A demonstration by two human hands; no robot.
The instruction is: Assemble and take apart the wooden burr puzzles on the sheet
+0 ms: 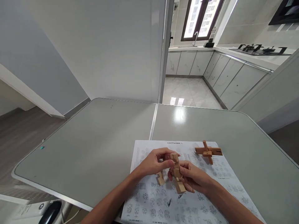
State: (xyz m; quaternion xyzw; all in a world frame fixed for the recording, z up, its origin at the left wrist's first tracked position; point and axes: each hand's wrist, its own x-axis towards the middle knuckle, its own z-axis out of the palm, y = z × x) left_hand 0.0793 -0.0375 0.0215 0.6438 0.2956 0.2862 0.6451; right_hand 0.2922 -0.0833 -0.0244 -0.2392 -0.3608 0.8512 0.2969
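Observation:
Both hands are closed on a group of light wooden puzzle pieces [177, 172] above a printed sheet. My left hand [158, 161] pinches the upper end between thumb and fingers. Lower down, my right hand [190, 175] grips the middle from the right side, with some fingers hidden behind the wood. Notched blocks show along the group, and its lower end sticks out below the right hand. A loose notched wooden piece [160, 179] lies on the sheet just below my left hand. How the held pieces lock together is partly covered by the fingers.
The instruction sheet [149, 202] with rows of small line drawings lies on the grey table [112, 130]. A darker wooden cross-shaped puzzle [208, 151] rests at its upper right. A small teal bit [42, 147] sits near the table's left edge.

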